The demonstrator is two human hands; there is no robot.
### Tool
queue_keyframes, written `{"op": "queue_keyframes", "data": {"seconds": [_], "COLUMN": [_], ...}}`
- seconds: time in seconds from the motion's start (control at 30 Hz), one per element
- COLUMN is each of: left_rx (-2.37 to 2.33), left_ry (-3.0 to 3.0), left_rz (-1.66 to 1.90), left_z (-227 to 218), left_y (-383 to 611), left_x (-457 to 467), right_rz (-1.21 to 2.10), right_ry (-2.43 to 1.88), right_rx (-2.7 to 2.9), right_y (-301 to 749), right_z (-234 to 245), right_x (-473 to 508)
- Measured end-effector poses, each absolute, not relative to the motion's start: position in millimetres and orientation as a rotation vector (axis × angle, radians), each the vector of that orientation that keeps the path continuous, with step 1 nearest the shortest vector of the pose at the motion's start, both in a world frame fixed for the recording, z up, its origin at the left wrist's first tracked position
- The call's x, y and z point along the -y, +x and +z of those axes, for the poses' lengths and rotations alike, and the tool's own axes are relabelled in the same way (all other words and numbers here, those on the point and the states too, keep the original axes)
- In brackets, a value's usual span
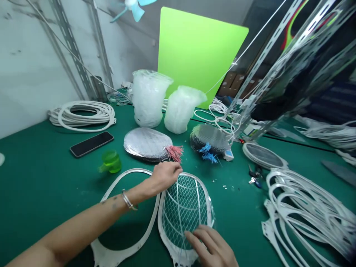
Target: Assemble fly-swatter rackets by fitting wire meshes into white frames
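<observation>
Your left hand [166,178] curls over the top of the white racket frame [207,196]. The fingers bunch up, but you cannot tell if they pinch anything. Your right hand [209,247] lies open on the wire mesh [183,211], likely to keep the racket from sliding. The racket sits by the table's [41,200] front edge, close to you, just beside a bare frame [151,220]. Farther back, pink wires [174,153] stick out from a stack of round mesh [146,144], easy to reach. A big pile of frames [294,207] lies by the right edge.
</observation>
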State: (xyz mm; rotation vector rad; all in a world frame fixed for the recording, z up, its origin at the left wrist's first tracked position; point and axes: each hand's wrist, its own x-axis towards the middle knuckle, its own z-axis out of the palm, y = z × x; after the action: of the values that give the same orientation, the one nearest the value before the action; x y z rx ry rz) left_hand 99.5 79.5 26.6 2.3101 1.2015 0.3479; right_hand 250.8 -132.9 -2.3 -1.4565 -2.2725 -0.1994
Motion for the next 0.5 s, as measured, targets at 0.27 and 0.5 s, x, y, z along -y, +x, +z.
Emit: {"op": "queue_keyframes", "data": {"seconds": [0.27,0.5], "left_rx": [-1.152,-1.114], "left_ry": [2.471,2.561], "left_rz": [0.303,0.340], "left_z": [-8.0,-25.8], "left_y": [141.0,142.5], "left_x": [-86.9,-83.9], "right_rz": [-0.262,-0.274], "right_ry": [-1.422,-1.412], "right_rx": [2.219,2.219], "right_y": [246.4,245.0], "right_z": [-17.6,-16.4], "right_x": [120.0,117.3]}}
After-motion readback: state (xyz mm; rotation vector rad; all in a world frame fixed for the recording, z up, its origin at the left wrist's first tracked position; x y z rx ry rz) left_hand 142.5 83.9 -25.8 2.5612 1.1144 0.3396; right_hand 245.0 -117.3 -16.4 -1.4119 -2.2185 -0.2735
